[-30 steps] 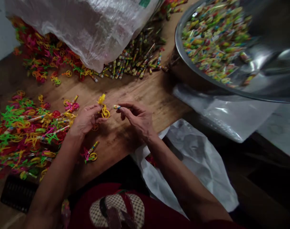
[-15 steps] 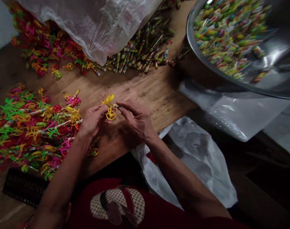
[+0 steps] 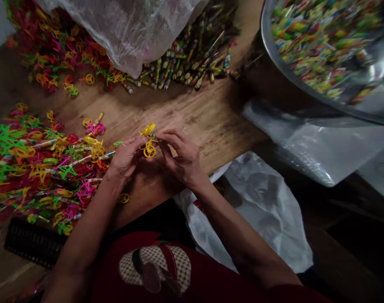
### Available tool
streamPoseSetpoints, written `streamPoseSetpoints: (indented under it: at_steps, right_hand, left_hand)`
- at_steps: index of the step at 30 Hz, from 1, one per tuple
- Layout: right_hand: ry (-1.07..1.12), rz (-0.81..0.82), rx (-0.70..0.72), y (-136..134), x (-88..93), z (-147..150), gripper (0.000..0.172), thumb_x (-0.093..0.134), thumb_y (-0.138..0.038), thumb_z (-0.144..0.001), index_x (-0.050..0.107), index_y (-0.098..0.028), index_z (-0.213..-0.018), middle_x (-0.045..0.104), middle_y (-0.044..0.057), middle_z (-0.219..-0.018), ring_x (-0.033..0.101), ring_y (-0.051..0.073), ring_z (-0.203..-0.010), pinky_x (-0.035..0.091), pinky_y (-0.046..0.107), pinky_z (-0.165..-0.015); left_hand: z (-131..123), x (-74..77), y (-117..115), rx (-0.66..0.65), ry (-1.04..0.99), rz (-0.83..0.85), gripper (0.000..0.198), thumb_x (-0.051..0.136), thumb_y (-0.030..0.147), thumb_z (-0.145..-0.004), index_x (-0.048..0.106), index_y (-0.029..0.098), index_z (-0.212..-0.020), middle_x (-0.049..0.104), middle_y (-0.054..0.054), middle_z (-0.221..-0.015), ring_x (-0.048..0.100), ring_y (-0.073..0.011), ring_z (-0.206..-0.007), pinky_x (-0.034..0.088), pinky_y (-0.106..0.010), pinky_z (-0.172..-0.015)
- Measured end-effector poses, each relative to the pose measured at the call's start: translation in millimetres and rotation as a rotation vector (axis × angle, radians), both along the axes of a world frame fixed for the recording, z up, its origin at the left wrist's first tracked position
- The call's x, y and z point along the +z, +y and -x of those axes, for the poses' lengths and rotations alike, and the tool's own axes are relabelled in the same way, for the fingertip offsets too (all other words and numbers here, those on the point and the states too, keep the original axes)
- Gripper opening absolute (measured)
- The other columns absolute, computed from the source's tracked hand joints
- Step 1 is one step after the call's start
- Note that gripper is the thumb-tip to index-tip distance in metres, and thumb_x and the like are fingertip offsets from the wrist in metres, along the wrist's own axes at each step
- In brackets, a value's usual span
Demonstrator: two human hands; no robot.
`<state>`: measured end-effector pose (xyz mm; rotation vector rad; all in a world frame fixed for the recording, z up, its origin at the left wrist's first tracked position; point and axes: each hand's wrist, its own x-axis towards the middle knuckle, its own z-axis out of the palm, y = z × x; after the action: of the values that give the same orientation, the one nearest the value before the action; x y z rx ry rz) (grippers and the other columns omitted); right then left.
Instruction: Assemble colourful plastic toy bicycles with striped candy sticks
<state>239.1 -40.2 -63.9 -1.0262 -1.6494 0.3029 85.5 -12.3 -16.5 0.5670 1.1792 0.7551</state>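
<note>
Over the wooden table, my left hand (image 3: 127,155) pinches a yellow plastic toy bicycle (image 3: 149,148) with a round spoked wheel, its flat yellow part sticking up above the fingers. My right hand (image 3: 181,155) is at the toy's right side, its fingertips closed around the end of a small patterned tube (image 3: 153,136) joined to the toy. The tube is mostly hidden by the fingers. Left of my left hand lies a heap of bright plastic toys with tubes (image 3: 53,164), in green, pink, yellow and red.
Loose plastic pieces (image 3: 62,54) and a pile of patterned tubes (image 3: 179,63) lie at the back, partly under a clear plastic bag (image 3: 128,33). A metal basin (image 3: 274,54) of wrapped sweets stands at right. A white sack (image 3: 264,210) hangs below the table edge; a black basket (image 3: 32,244) is lower left.
The view has shifted slightly, with the basin moving right in the picture. The yellow toy has turned a little in my hands, and my right fingers have shifted on the tube.
</note>
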Motion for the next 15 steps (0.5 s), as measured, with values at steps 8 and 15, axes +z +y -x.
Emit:
streamPoseSetpoints:
  at_steps: [8,15]
  right_hand:
    - [-0.038,0.005,0.045,-1,-11.3,-2,0.029,0.049,-0.011,-0.096,0.06,-0.023,-0.119,0.069,0.008,-0.103,0.068,0.02,-0.096,0.059,0.036,-0.083]
    - [0.061,0.145,-0.01,-5,-9.8,-1,0.016,0.051,-0.019,-0.097,0.061,-0.02,-0.109,0.07,0.008,-0.098,0.068,0.019,-0.091,0.057,0.035,-0.08]
  left_hand:
    - [-1,-3.7,1,0.01,-0.017,0.01,0.008,0.067,0.017,-0.082,0.071,0.011,-0.081,0.075,-0.005,-0.082,0.065,-0.0115,-0.059,0.054,-0.021,-0.047]
    - [-10,-5.8,1,0.001,0.023,0.016,0.012,0.076,0.02,-0.077,0.067,0.012,-0.078,0.07,-0.002,-0.072,0.063,-0.0108,-0.054,0.052,-0.02,-0.046]
